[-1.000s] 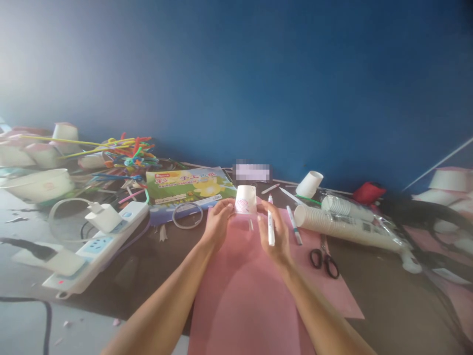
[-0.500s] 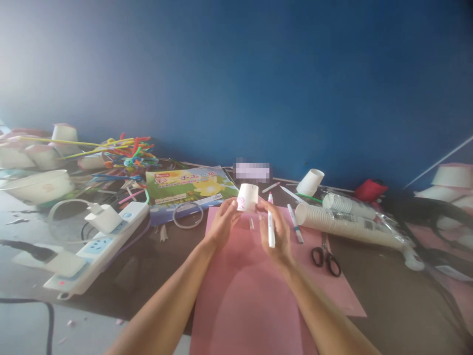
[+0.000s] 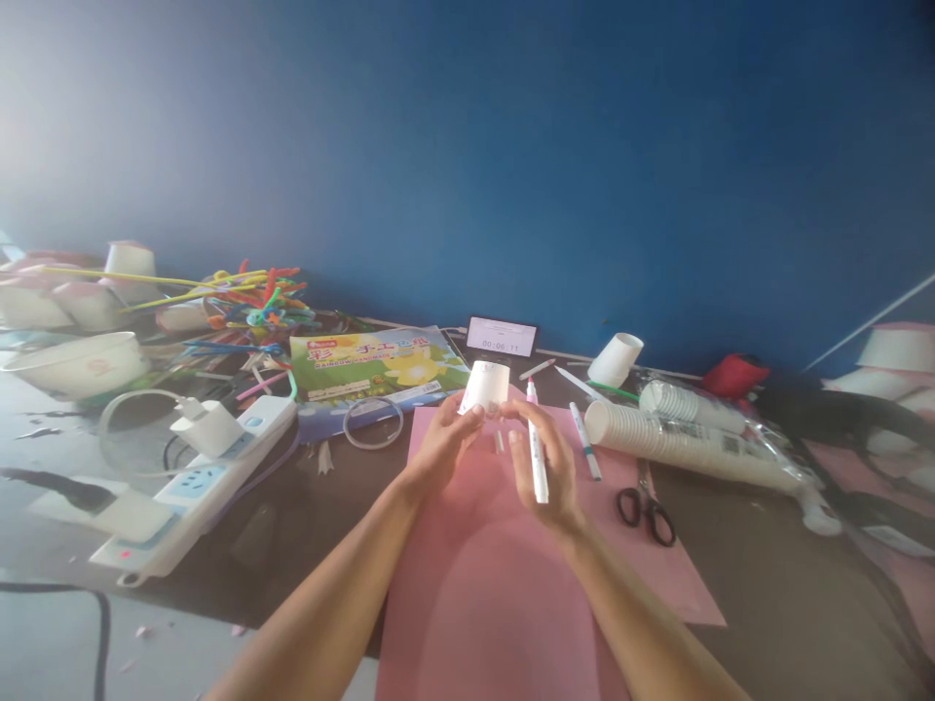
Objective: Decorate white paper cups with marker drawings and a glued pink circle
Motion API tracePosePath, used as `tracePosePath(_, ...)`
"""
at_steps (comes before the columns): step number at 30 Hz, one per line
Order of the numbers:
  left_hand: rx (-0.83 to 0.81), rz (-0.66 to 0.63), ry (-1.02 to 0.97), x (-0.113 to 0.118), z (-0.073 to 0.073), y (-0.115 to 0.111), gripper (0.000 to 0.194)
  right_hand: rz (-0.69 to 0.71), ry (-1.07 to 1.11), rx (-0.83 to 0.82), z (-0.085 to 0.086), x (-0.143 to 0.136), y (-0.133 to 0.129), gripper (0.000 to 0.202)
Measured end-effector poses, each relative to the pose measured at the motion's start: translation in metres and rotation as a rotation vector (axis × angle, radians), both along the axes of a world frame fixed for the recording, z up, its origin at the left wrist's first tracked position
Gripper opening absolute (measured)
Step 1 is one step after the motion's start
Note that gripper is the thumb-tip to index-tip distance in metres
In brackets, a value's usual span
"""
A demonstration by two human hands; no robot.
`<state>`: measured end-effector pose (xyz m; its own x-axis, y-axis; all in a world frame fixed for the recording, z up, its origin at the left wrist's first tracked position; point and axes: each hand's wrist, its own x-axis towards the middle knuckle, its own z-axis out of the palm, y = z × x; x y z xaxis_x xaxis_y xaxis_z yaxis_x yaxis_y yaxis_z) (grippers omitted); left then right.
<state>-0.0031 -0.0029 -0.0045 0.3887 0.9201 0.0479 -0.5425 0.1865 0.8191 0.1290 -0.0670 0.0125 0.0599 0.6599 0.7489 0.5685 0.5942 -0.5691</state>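
Observation:
My left hand (image 3: 445, 443) grips a small white paper cup (image 3: 488, 385) from its left side, above a pink sheet (image 3: 497, 584). The cup bears small marks, and a pinkish patch shows at its left edge. In my right hand (image 3: 547, 458) is a white marker (image 3: 539, 462) with a pink tip pointing up and away, just right of the cup. Whether the right fingertips touch the cup is unclear. A capped marker (image 3: 585, 441) lies on the sheet beyond my right hand.
Black scissors (image 3: 646, 506) and a long stack of paper cups (image 3: 679, 451) are on the right. A phone (image 3: 503, 337) stands behind the cup. Leftward are a colour-paper pack (image 3: 380, 365), a power strip (image 3: 197, 487) and pipe cleaners (image 3: 270, 302).
The cup has turned in my left hand, so its pink drawing has moved to the left edge. The marker in my right hand has tilted and shifted slightly.

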Motion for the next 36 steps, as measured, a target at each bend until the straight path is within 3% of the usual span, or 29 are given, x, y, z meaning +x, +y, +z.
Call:
tracePosePath(5, 0.007, -0.095, -0.077, 0.000, 0.006, 0.000, 0.032, -0.096, 0.109, 0.065, -0.007, 0.002, 0.005, 0.038)
tracePosePath(10, -0.066, -0.175, -0.176, -0.003, 0.008, 0.001, 0.024, -0.146, 0.167, -0.022, -0.014, 0.005, 0.011, 0.035)
tracePosePath(14, -0.071, -0.225, -0.218, -0.005, 0.009, 0.001, 0.030, -0.129, 0.104, -0.082, -0.016, 0.003, 0.009, 0.037)
tracePosePath(20, -0.056, -0.205, -0.199, -0.004, 0.007, 0.002, 0.040, -0.076, 0.083, -0.040, -0.015, 0.003, 0.008, 0.038)
tracePosePath(27, -0.082, -0.018, -0.105, -0.005, 0.003, 0.006, 0.047, -0.055, 0.019, -0.027, -0.012, 0.000, 0.007, 0.035)
tracePosePath(30, -0.072, -0.066, -0.134, -0.005, 0.006, 0.005, 0.044, -0.037, -0.031, -0.012, -0.011, -0.002, 0.005, 0.036)
tracePosePath(33, -0.022, -0.146, -0.140, -0.005, 0.009, 0.001, 0.055, -0.010, -0.056, -0.033, -0.011, -0.003, 0.004, 0.039)
tracePosePath(36, 0.028, -0.150, -0.096, -0.004, 0.008, -0.002, 0.054, 0.013, -0.068, -0.038, -0.010, -0.004, 0.002, 0.041)
